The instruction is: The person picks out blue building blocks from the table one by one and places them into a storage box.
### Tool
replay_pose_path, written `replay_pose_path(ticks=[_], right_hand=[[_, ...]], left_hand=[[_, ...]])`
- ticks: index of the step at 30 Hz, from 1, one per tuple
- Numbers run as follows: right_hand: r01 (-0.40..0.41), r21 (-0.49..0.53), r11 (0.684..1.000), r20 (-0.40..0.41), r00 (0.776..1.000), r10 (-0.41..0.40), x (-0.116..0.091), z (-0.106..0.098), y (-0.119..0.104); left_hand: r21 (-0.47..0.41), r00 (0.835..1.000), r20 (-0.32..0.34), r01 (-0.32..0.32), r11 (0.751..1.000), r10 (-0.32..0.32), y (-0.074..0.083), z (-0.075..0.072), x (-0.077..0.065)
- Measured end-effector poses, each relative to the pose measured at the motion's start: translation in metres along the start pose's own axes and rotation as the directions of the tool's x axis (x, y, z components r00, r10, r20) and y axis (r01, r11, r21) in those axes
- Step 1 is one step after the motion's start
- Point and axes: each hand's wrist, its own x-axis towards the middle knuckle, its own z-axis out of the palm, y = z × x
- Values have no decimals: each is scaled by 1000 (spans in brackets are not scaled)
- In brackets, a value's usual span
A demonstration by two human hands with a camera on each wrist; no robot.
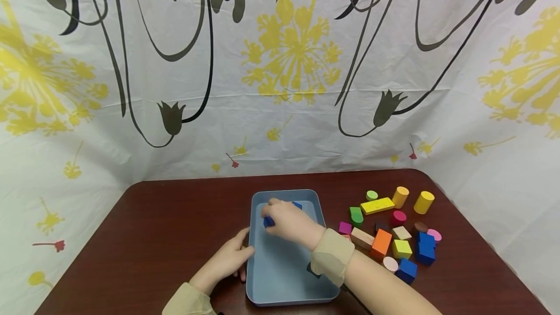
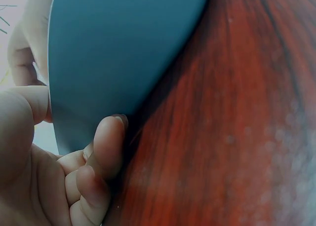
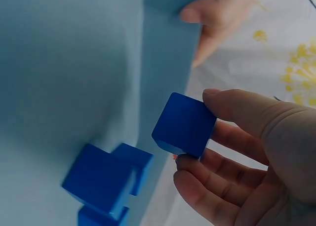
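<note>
A blue-grey tray [image 1: 280, 276] lies on the table, its left edge gripped by my left hand [image 1: 227, 259]. In the left wrist view the thumb hooks over the rim while bent fingers [image 2: 109, 144] press the outer wall. My right hand [image 1: 290, 222] is over the far left part of the tray, pinching a blue cube [image 3: 185, 122] between thumb and fingers. Below the held cube, three blue blocks [image 3: 98, 179] sit close together inside the tray. From the head view they are mostly covered by my right hand.
Right of the tray, a loose group of coloured blocks spreads over the dark wooden table [image 1: 175, 227]. It includes an orange block [image 1: 381, 243], a long yellow block [image 1: 377, 206], yellow cylinders [image 1: 424, 202] and blue blocks [image 1: 407, 271]. Behind hangs a patterned cloth [image 1: 280, 145].
</note>
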Motion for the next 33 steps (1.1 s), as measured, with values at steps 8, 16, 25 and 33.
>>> replay_pose_path(ticks=[8,16,25,33], right_hand=[[6,-18,1000,9,1000,-6,0,16,5],[-23,-28,999,9,1000,24,3,24,4],[-27,-28,999,7,1000,28,5,29,3],[-37,-30,999,4,999,37,6,32,2]], left_hand=[[-3,1000,2,4,1000,-4,-2,1,2],[-10,1000,4,-3,1000,3,-2,0,1],[-6,1000,1,-8,1000,8,-1,1,1],[4,1000,-5,-10,1000,10,-1,1,1]])
